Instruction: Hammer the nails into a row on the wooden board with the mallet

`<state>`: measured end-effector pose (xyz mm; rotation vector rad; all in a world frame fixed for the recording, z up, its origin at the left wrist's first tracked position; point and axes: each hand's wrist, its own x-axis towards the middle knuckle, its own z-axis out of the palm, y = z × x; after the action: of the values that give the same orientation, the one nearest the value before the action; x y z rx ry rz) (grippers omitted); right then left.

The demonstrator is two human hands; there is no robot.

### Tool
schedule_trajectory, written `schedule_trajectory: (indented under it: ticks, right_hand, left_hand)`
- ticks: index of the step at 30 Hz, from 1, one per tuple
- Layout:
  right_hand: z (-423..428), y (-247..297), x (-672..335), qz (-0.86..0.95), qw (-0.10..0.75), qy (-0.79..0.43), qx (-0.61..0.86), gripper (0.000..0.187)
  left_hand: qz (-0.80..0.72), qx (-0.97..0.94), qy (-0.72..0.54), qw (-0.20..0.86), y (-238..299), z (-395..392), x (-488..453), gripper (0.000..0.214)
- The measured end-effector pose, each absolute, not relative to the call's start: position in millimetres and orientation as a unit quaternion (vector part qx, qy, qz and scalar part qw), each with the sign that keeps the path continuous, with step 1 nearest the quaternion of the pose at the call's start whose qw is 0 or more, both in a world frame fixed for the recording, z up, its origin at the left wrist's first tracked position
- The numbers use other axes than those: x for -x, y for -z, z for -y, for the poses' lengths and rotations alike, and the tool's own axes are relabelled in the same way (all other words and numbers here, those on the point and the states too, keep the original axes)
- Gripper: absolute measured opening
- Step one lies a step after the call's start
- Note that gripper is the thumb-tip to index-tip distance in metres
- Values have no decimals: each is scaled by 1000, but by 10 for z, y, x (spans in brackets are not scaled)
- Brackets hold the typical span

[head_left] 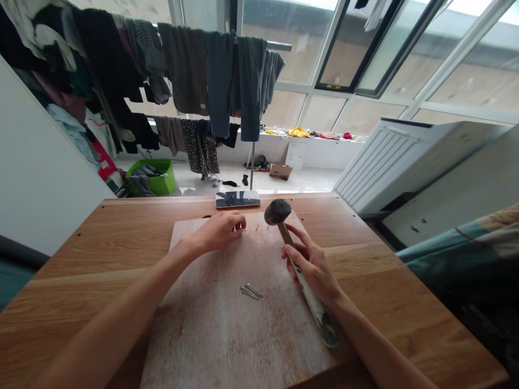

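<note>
A rubber mallet (278, 212) with a rounded black head and a worn, pale-painted handle is gripped in my right hand (310, 262). Its head is raised near the far right part of a pale wooden board (219, 335). My left hand (223, 229) rests by the board's far edge, fingers curled and pinched together; what is between the fingertips is too small to make out. Just right of those fingertips, a thin nail (257, 227) stands upright in the board, and another nail (267, 226) stands under the mallet head. Several loose nails (251, 292) lie mid-board.
The board lies on a wooden table (101, 259). Beyond it, a phone (238, 199) lies near the table's far edge. Behind are hanging clothes (219, 81), a green basket (162, 181) with clothes, a small cardboard box (280, 171) and a white ribbed panel (377, 156) at right.
</note>
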<state>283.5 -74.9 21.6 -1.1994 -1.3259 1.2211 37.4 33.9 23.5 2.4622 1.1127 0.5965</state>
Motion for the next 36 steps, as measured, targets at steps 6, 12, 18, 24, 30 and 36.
schedule_trajectory:
  ticks: [6,12,18,24,30,36]
  right_hand:
    - [752,-246,-2811,538,466,-501,492,59]
    - [762,-279,-2797,536,462,-507,492,63]
    - [762,-271,-2808,539,459,-506,493,61]
    - [770,-277,-2796,539,459,-509,489,62]
    - [744,-277,-2792,537,470,-512,478,62]
    - [720,-481,-2694,538,477,-523,457,59]
  left_hand:
    - [-380,-873,-209,224,-258,-370,-409,12]
    - [-386,-871,-217,211,-217,-384,-378,12]
    - [-382,-868,-228,222,-160,-366,-406,11]
    - [-397,-820,-293,290,38,-377,-407,14]
    - [-398,-812,-318,284,88,-378,-404,8]
    - [-393,-812,-326,284,69,-370,-411,7]
